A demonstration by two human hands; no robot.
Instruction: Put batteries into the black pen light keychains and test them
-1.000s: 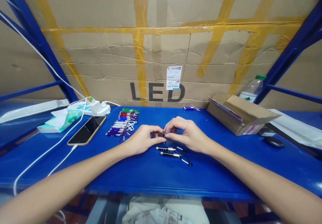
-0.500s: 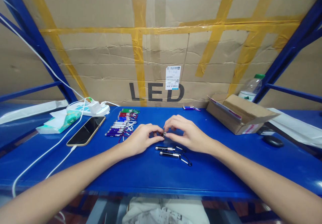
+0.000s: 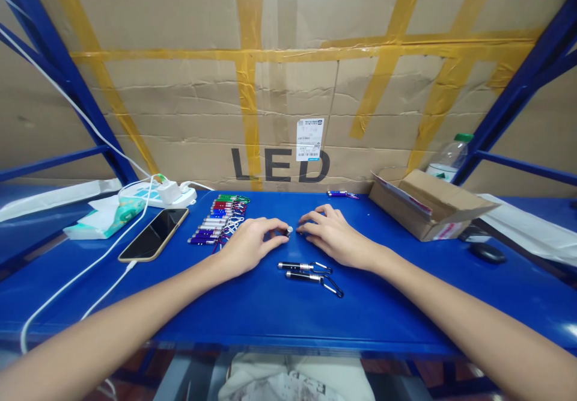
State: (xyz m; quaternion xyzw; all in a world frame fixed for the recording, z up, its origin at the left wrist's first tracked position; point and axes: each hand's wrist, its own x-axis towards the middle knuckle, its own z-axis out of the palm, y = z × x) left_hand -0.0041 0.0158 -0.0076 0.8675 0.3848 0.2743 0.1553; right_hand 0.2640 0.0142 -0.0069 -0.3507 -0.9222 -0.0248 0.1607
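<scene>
My left hand [image 3: 253, 241] pinches a small silver and dark piece [image 3: 289, 231] between thumb and fingertips; its exact kind is too small to make out. Just to the right, my right hand [image 3: 336, 235] is apart from it, fingers loosely curved and spread low over the table, with nothing plainly in them. Closer to me lie two black pen-shaped keychain lights, the upper one [image 3: 295, 266] and the lower one [image 3: 304, 276], each with a carabiner clip toward the right. Beside my left hand is a row of several keychain lights [image 3: 214, 222] in green, red, blue, silver and purple.
A blue keychain light [image 3: 337, 193] lies at the table's back edge. An open cardboard box [image 3: 424, 205] and a black mouse [image 3: 488, 253] are on the right. Leftward are a charging phone [image 3: 154, 235], a tissue pack [image 3: 106, 217], a power strip [image 3: 180, 196] and white cables.
My hands have come apart: the right has moved slightly right and its fingers have opened. My left hand keeps the small silver piece, which now shows more clearly.
</scene>
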